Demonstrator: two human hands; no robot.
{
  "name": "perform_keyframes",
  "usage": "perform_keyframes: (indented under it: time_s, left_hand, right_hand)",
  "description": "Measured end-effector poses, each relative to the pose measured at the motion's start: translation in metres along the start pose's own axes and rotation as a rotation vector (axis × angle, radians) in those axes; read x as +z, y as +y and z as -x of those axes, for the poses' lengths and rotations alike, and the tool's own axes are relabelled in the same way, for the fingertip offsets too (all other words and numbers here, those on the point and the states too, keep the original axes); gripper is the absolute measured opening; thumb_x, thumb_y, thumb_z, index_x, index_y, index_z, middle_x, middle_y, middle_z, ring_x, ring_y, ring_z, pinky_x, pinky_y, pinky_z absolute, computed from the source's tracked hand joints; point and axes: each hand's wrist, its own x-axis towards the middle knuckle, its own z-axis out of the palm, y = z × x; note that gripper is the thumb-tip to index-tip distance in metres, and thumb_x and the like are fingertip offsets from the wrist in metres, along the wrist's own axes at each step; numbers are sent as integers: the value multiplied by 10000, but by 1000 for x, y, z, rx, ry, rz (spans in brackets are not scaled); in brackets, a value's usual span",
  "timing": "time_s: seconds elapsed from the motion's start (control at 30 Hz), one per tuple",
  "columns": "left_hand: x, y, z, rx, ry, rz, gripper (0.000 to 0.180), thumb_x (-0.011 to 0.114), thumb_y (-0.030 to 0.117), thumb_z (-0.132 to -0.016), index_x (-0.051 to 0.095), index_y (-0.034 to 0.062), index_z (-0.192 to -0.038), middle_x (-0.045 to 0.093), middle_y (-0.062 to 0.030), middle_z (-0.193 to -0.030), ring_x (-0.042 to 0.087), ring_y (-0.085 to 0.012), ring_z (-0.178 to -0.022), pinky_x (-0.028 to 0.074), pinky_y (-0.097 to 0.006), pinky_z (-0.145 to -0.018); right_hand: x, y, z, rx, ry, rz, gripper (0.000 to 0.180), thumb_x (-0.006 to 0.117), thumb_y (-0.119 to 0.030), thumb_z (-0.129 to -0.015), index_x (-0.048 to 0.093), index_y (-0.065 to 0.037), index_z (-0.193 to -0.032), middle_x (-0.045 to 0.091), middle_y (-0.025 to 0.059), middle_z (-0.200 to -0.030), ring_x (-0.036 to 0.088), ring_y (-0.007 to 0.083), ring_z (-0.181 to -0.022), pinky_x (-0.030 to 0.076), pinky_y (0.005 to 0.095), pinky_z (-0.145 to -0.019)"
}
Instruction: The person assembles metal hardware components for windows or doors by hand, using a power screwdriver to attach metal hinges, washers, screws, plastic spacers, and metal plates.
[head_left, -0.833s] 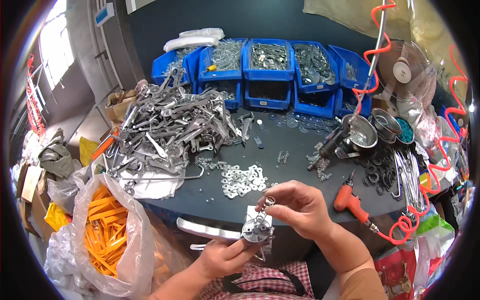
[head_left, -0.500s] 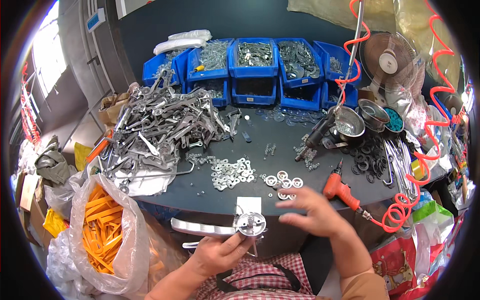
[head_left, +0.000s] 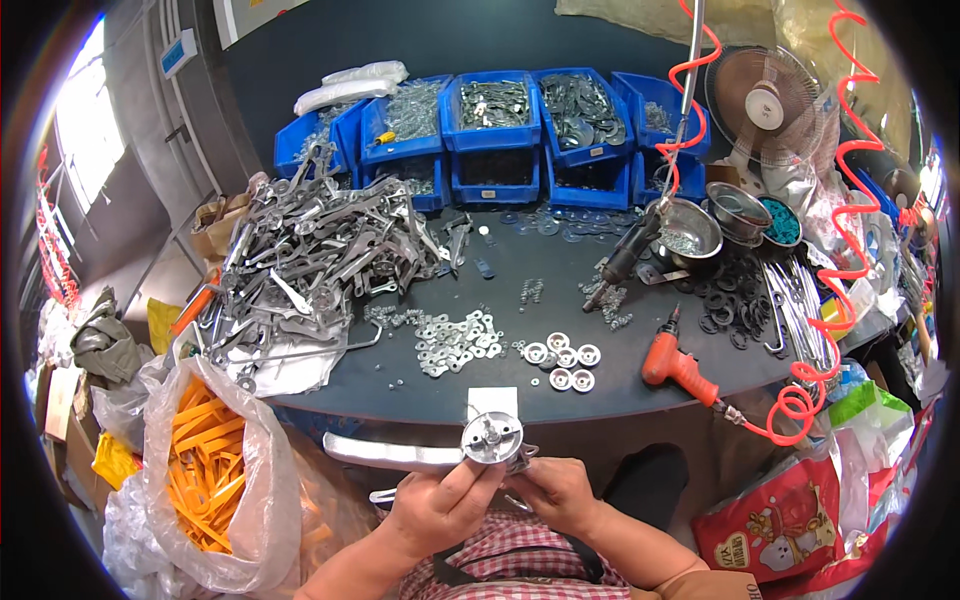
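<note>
Just off the front edge of the bench, I hold a silvery metal lever [head_left: 392, 453] with a round, cup-like head. My left hand [head_left: 436, 512] is closed around it under the head, its long arm pointing left. My right hand [head_left: 560, 494] pinches the right side of the same piece, and its fingertips are partly hidden behind it. Beyond them, on the bench, lie several small round silver cups [head_left: 563, 356] and a patch of flat two-holed metal links [head_left: 455, 345]. A white square pad [head_left: 492, 402] sits at the bench edge behind the head.
A tall heap of metal levers [head_left: 330, 235] covers the bench's left. Blue bins [head_left: 492, 135] of small parts line the back. On the right are a red power screwdriver [head_left: 680, 370], a hanging driver [head_left: 632, 250], and metal bowls [head_left: 692, 228]. Orange strips [head_left: 207, 455] fill a bag at left.
My right hand has come down and left from beside the silver cups to the lever and closed on its right side. The left hand still holds the lever. The view has shifted slightly.
</note>
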Motion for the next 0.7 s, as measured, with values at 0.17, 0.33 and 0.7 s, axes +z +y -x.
perform_keyframes:
  time_s: [0.17,0.33,0.7]
  left_hand:
    - [-2,5,12,9,-182,37,354,586,3,-610,588,23,-964,527,-71,-1024,586,-214,-795,502,-313,-615]
    - [-36,46,10,-605,-620,754,351,610,67,-650,560,6,-992,585,-147,-877,583,-302,-765,489,-376,-651]
    - [20,45,25,-168,-302,355,239,606,77,-658,570,28,-889,583,-113,-821,569,-290,-694,477,-359,-595]
  right_hand:
    - [13,4,13,53,121,90,129,635,-63,-708,587,-23,-820,599,113,-728,578,279,-599,459,337,-510]
    - [43,30,54,224,62,84,195,605,-86,-731,574,-51,-921,611,112,-840,605,278,-717,497,329,-593]
    - [-32,32,33,384,-527,130,226,514,-223,-799,598,-96,-967,608,87,-935,579,266,-868,469,354,-730]
